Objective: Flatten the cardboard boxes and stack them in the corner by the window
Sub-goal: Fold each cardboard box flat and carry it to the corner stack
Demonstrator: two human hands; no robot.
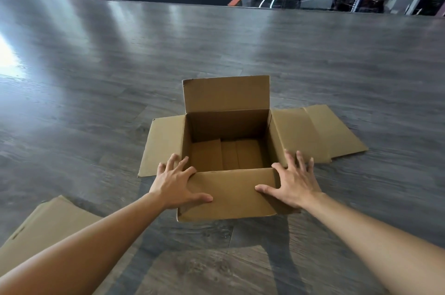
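The open cardboard box [228, 150] sits on the grey floor [96, 102] at centre frame, mouth upward, far flap upright, side flaps splayed. It looks empty, light and stiff-walled but creasable. The left hand [177, 181] and right hand [292, 180] lie spread wide over its near corners, sensible purchase for collapsing it. Its long axis appears to run left-right.

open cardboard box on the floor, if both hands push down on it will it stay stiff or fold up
The open brown cardboard box looks empty, so it is probably light and may slide on the glossy grey plank floor. Its loose flaps suggest it would probably fold rather than stay stiff. The left hand and right hand rest spread at its near corners.
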